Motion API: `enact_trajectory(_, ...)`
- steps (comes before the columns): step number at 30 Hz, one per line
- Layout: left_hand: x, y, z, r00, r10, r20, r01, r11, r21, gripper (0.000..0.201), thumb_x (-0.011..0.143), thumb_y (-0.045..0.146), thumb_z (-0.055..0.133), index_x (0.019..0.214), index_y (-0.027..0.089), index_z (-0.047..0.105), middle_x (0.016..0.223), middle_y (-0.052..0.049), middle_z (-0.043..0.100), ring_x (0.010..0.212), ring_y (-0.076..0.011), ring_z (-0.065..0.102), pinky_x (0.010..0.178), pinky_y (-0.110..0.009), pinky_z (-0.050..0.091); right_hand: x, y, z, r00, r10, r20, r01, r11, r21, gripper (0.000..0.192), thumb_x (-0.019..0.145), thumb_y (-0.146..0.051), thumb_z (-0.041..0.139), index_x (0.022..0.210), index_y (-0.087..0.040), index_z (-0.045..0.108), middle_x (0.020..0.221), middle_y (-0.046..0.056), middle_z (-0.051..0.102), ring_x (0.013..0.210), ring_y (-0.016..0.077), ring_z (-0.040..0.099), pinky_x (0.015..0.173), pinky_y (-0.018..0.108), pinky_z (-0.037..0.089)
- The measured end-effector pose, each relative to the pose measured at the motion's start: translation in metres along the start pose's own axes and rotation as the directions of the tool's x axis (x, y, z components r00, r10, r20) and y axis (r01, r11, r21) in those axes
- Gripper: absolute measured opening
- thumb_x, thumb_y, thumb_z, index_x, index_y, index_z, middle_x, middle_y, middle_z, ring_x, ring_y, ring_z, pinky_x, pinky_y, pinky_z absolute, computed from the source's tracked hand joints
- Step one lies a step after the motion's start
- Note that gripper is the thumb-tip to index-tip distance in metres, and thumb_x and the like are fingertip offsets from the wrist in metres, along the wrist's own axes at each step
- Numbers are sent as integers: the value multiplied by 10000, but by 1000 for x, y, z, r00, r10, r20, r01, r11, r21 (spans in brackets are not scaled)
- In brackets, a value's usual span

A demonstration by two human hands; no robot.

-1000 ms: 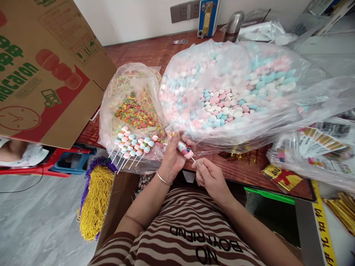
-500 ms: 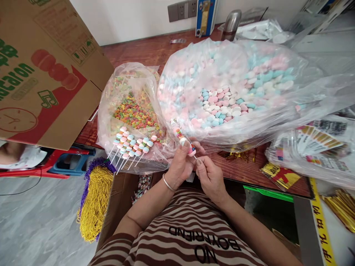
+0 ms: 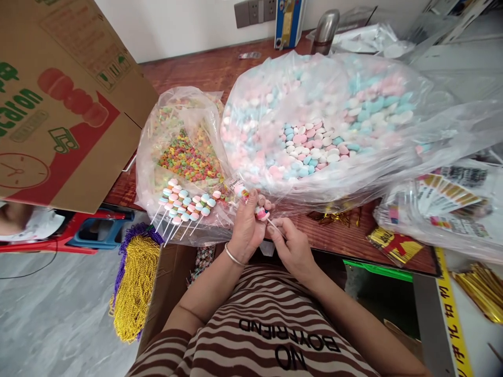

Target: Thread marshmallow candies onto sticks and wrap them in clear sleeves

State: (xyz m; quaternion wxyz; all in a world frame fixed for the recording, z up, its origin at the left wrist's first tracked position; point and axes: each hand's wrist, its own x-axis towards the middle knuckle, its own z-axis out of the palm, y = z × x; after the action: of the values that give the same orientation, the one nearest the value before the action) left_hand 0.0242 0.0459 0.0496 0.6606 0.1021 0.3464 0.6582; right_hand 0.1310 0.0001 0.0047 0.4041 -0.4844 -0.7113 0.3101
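Observation:
My left hand (image 3: 247, 226) grips a candy skewer (image 3: 259, 211) of pink, white and blue pieces by its sweets, at the table's front edge. My right hand (image 3: 293, 247) pinches the thin white stick of the same skewer just below them. Several finished candy skewers (image 3: 184, 206) lie fanned out on a clear bag of small multicoloured ring candies (image 3: 188, 157) to the left. A big clear bag of pastel candies (image 3: 314, 144), pink, blue and white, lies open behind my hands.
A cardboard box (image 3: 66, 99) tilts at the far left. Gold and purple bead strings (image 3: 135, 283) hang below the wooden table (image 3: 196, 70). Printed packets in plastic (image 3: 444, 204) and gold twist ties (image 3: 481, 296) lie right. A metal flask (image 3: 324, 29) stands at the back.
Both hands stay on the skewer. My left hand has shifted slightly left along the candies while the right hand slid closer up the stick.

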Motion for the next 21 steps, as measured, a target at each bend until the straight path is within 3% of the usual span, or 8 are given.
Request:
enact_trajectory(5,6,12,-1,999,-29,-41,28,999,-41,240,874,378,756,880,173,631,673,53,515,613,-73,555,667,-210,506,-2,10,-5,971,-215,-101,168,923,-346,239,1021,-259,473,1064,-149,682,669,50,658,564,154,571,584,290,381)
enact_trajectory(7,9,18,0,998,-59,-27,57,995,-77,223,877,353,757,851,173,627,626,75,452,525,-48,480,591,-182,468,-3,7,-8,990,-119,-82,102,978,-181,240,1019,-302,482,972,-172,678,616,20,601,535,139,530,559,282,371)
enact_trajectory(9,11,25,-1,996,-86,-17,83,990,-111,235,893,356,738,813,173,616,580,95,362,439,-25,360,510,-159,406,-5,-2,-11,995,98,35,-103,972,212,265,1018,-387,493,889,-200,632,573,-25,540,474,112,460,499,258,353)
enact_trajectory(12,15,34,-1,994,-112,-17,108,984,-142,314,933,433,667,770,172,605,549,100,282,387,-20,241,430,-154,327,-8,-16,-13,875,320,363,-483,524,701,296,980,-470,560,825,-218,563,457,-117,362,338,61,258,386,215,268)
enact_trajectory(14,16,35,-1,994,-110,-8,107,980,-166,353,940,477,635,763,173,603,541,98,269,377,-20,215,405,-153,306,-9,-23,-13,802,326,500,-580,226,783,293,939,-465,626,803,-215,556,416,-151,289,297,38,166,348,195,241)
enact_trajectory(16,14,31,2,994,-106,17,107,976,-188,354,933,478,645,762,172,594,544,100,270,380,-18,218,401,-145,301,-7,-25,-11,779,316,542,-594,93,799,283,916,-443,662,793,-207,565,399,-160,279,283,28,144,335,184,257)
enact_trajectory(18,9,22,6,995,-93,33,98,980,-174,332,908,446,694,766,168,581,561,98,301,395,-13,251,400,-135,293,-5,-25,-6,793,339,505,-564,96,820,280,913,-441,670,803,-202,575,398,-156,304,284,27,162,338,181,283)
enact_trajectory(21,-2,4,10,999,-43,11,44,994,-104,325,836,395,791,777,166,568,596,93,370,432,-8,326,435,-128,335,-2,-20,1,849,405,341,-471,283,836,310,932,-479,647,811,-203,573,419,-134,367,312,39,246,361,179,315)
